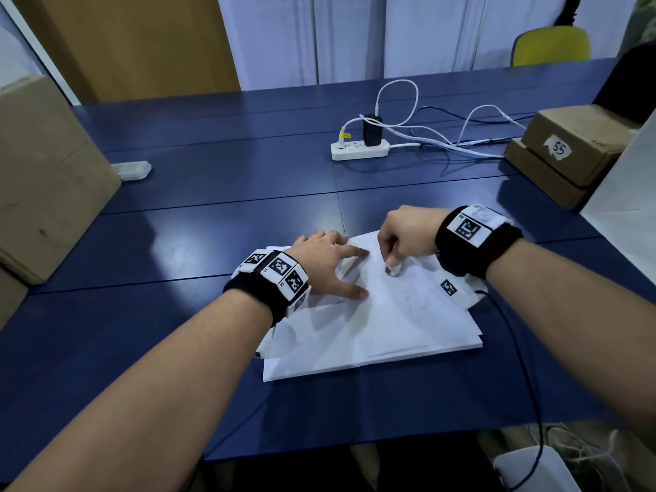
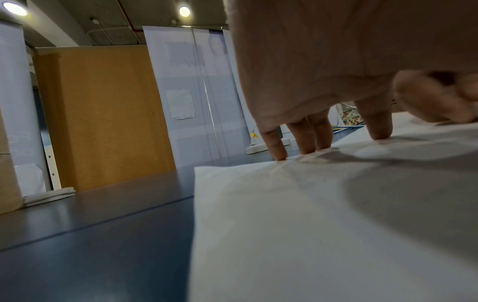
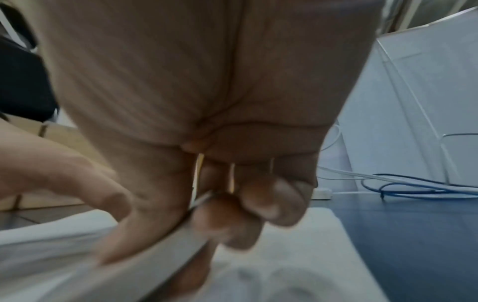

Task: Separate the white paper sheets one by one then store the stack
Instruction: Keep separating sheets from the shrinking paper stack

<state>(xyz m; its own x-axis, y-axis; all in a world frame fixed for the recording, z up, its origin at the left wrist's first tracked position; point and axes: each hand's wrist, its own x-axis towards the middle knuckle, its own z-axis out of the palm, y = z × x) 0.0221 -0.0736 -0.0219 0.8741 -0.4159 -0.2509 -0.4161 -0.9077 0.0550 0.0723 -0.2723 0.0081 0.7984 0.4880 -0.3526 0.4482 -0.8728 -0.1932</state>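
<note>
On the blue table (image 1: 177,243), left hand (image 1: 324,264) spread flat, fingertips (image 2: 280,155) pressed to the paper stack (image 1: 372,335). Just right of it, right hand (image 1: 404,236) pinched on the top sheet (image 3: 145,265) at the far edge. Long axis judged near-to-far, toward the wrists.

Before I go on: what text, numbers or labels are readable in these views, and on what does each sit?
"55": handwritten on a torn white paper label on the upper cardboard box at the far right.
Unreadable: faint marks on the top white sheet; the blurred poster and the small sheet pinned to the wall panels.
The wristbands carry only black-and-white square code markers, no words.
</note>
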